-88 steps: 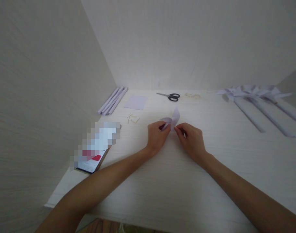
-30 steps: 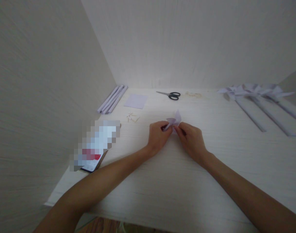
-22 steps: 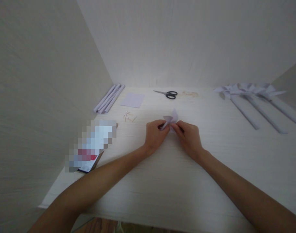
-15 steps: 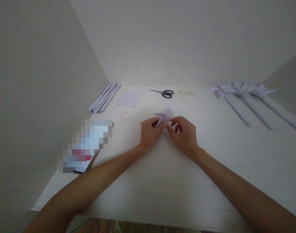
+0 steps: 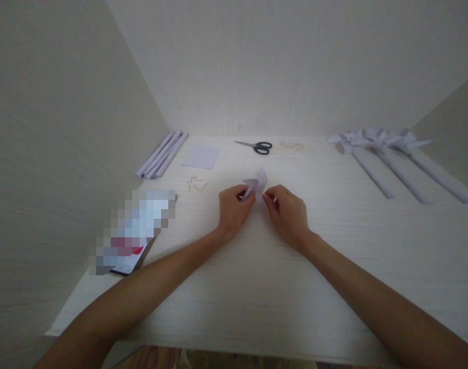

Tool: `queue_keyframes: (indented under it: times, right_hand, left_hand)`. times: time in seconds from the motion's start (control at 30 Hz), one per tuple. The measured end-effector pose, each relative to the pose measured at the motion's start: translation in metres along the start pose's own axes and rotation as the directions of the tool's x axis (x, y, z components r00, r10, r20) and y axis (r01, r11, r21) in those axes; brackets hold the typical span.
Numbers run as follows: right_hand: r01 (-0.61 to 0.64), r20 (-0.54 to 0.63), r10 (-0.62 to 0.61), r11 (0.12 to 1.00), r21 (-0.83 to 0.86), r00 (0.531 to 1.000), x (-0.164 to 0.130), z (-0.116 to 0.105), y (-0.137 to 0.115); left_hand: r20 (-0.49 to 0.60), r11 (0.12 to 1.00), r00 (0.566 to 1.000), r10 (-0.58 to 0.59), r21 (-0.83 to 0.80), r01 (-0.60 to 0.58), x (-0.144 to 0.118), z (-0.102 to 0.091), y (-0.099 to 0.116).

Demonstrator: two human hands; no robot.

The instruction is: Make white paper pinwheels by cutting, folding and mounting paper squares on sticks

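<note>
A pale lilac paper pinwheel [image 5: 260, 179] with curled blades is held just above the middle of the table. My left hand [image 5: 236, 210] is closed on its left side, thumb and fingers pinching the folded paper. At the pinwheel's right side, the thumb and fingertips of my right hand [image 5: 285, 215] are pressed together. A small thin thing seems to be in that pinch, too small to make out. The lower part of the pinwheel is partly hidden by my fingers.
Rolled paper tubes [image 5: 163, 156] lie at the back left beside a square paper sheet [image 5: 201, 157] and small sticks [image 5: 196, 183]. Scissors [image 5: 257, 147] and small beige pieces [image 5: 291, 146] lie behind. Pinwheels on tubes [image 5: 383, 141] are at right, a phone [image 5: 132, 256] at left.
The fingers of my right hand have closed from a looser hold into a tight pinch beside the pinwheel. My left hand keeps its grip. The whole view has shifted slightly.
</note>
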State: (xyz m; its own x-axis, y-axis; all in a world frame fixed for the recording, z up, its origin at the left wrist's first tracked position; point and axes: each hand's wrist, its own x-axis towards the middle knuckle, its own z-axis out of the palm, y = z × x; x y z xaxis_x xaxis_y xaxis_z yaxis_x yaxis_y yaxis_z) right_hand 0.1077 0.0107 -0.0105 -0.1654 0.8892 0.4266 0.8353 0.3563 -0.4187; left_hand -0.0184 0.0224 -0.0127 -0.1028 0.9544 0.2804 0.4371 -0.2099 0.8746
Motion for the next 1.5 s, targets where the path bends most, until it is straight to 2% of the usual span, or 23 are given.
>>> queue_keyframes:
  times: [0.4,0.53,0.73,0.87,1.0,1.2,1.5]
  right_hand:
    - [0.061,0.053,-0.048,0.955,-0.289,0.997,0.0010,0.0014,-0.0038]
    - [0.072,0.082,-0.047,0.938,-0.339,0.996,0.0019,0.0022,-0.0038]
    - [0.018,0.085,0.002,0.972,-0.235,0.996,0.0037,0.0031,-0.0012]
    - [-0.028,-0.003,0.028,0.996,-0.081,1.000,0.0030,0.0042,0.0009]
    - [0.003,-0.085,0.001,0.999,0.043,0.996,0.0015,0.0044,0.0016]
    - [0.058,-0.055,-0.059,0.998,-0.018,0.997,0.0007,0.0017,0.0002]
    - [0.054,0.027,-0.051,0.989,-0.141,0.998,0.0010,0.0010,-0.0011]
  left_hand:
    - [0.023,0.999,0.999,0.027,0.032,-0.027,-0.0008,0.0012,-0.0024]
    - [0.051,0.999,0.998,0.037,0.025,-0.038,-0.0010,0.0012,-0.0025]
    - [0.078,0.999,0.996,0.033,0.020,-0.034,-0.0017,0.0010,-0.0018]
    - [0.047,0.998,0.997,0.056,-0.007,-0.055,-0.0016,0.0009,-0.0018]
    - [0.016,0.999,0.999,0.039,-0.029,-0.038,-0.0005,0.0010,-0.0022]
    - [-0.002,0.999,0.999,0.033,-0.010,-0.033,0.0008,0.0009,-0.0024]
    - [0.056,0.999,0.997,0.045,-0.021,-0.044,-0.0011,0.0015,-0.0032]
